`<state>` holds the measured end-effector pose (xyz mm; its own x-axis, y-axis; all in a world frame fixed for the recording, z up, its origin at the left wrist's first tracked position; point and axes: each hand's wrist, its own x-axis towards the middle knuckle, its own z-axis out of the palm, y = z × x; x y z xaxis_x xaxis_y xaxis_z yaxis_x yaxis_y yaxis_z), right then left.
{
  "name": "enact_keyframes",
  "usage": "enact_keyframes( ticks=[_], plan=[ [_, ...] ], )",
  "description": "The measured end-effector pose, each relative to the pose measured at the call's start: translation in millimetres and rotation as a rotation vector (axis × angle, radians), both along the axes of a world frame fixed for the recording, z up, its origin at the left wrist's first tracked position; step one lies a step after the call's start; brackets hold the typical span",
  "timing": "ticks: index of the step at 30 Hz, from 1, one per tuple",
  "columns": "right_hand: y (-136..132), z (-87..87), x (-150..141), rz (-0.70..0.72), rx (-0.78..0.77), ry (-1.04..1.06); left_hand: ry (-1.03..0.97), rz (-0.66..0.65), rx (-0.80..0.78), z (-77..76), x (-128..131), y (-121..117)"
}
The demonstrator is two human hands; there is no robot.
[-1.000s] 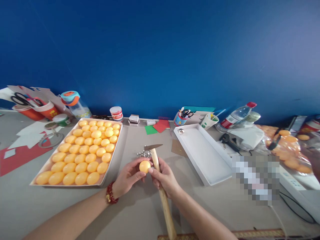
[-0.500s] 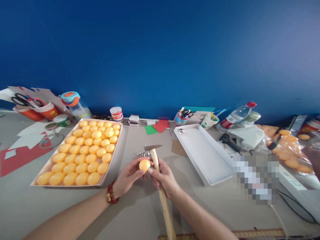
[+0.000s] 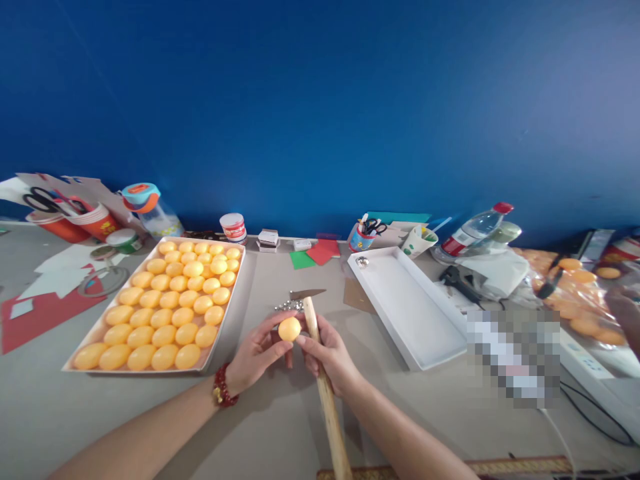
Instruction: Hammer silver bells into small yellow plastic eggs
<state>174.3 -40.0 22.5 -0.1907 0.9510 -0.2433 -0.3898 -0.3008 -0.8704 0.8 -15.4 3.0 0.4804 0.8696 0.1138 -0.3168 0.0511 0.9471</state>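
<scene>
My left hand [image 3: 260,353], with a red bead bracelet at the wrist, has its fingers closed around an orange ping-pong ball [image 3: 289,329]. Close beside it, my right hand [image 3: 333,353] is wrapped round the wooden handle of a hammer [image 3: 327,407], its thumb tip at the ball's right edge. The hammer's metal head points away from me. Just beyond my fingers lies a small heap of shiny metal bits [image 3: 289,306], partly hidden by the hands and hammer. Some of my fingertips are hidden behind the ball and handle.
A shallow box [image 3: 210,363] full of orange balls stands left. To the right is a white tray [image 3: 415,320] with one silvery object. Cups, bottles and a jar [image 3: 233,228] line the blue wall. Bagged balls [image 3: 580,307] and a power strip [image 3: 590,367] lie far right.
The ball has risen very slightly and my left fingers have shifted a little around it. The hammer stays nearly still. At the right edge, a person's blurred hand has come nearer the bagged balls.
</scene>
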Motion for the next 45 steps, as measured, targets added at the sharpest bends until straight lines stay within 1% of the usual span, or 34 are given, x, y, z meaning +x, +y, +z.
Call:
enact_keyframes(
  ticks=[2,5,9,11,14,18,19,21,25,29,33,37,41,45],
  plan=[
    [1,1.5,2,-0.007,0.018,-0.018,0.025,0.052,0.018,1.8,0,0],
    [6,5.6,9,-0.041,0.065,-0.065,0.049,0.172,0.047,4.1,-1,3],
    [17,10.3,25,-0.222,0.150,-0.187,0.028,0.285,0.032,2.1,-3,11],
    [22,10.2,33,-0.233,0.135,-0.274,0.021,0.303,0.007,0.3,-2,14],
    [28,6.4,41,-0.144,0.090,-0.446,0.053,0.286,-0.005,-0.5,-1,15],
    [40,-0.6,45,0.017,0.117,-0.609,0.109,0.240,-0.004,-0.7,0,13],
    [45,-1.8,45,0.056,0.131,-0.679,0.119,0.234,-0.001,-1.0,0,12],
    [55,-3.4,43,0.130,0.170,-0.932,0.134,0.230,0.004,-1.8,0,12],
    [73,-5.4,37,0.153,0.208,-1.083,0.113,0.230,-0.015,-0.2,1,11],
    [81,-8.3,30,0.169,0.238,-1.201,0.035,0.202,-0.020,3.9,4,11],
    [85,-10.1,27,0.169,0.245,-1.276,0.001,0.168,0.015,3.8,4,10],
    [87,-7.4,29,0.155,0.257,-1.287,-0.020,0.151,0.008,1.3,2,10],
    [83,2.4,35,0.142,0.269,-1.224,-0.032,0.093,-0.013,-3.2,1,9],
    [73,15.2,40,0.176,0.236,-1.085,-0.055,0.040,-0.026,-8.3,-1,10]
  ],
)
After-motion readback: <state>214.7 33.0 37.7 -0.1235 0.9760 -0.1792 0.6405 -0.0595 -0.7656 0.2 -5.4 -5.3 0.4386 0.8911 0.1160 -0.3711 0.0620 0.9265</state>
